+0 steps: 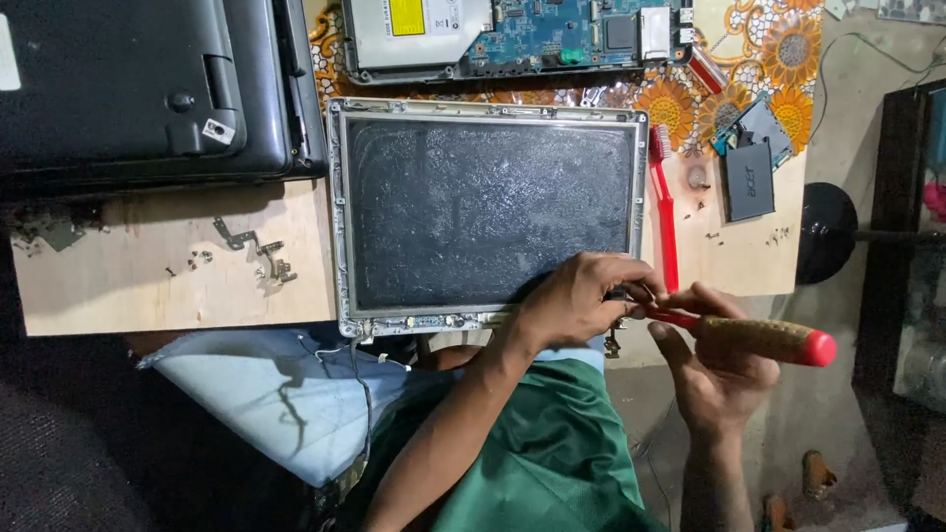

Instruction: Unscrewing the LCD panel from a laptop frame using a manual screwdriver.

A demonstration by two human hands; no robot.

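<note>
The bare screen panel (488, 212) lies flat on the wooden board (168, 281). At the panel's near right corner, the left hand (576, 300) pinches its frame, and the right hand (709, 369) grips a red-tipped screwdriver (759, 338) there. A red toothbrush (666, 212) lies along the panel's right edge.

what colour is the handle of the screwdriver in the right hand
Brownish-orange grip with a red end cap, on the screwdriver held by the right hand; head view.
</note>
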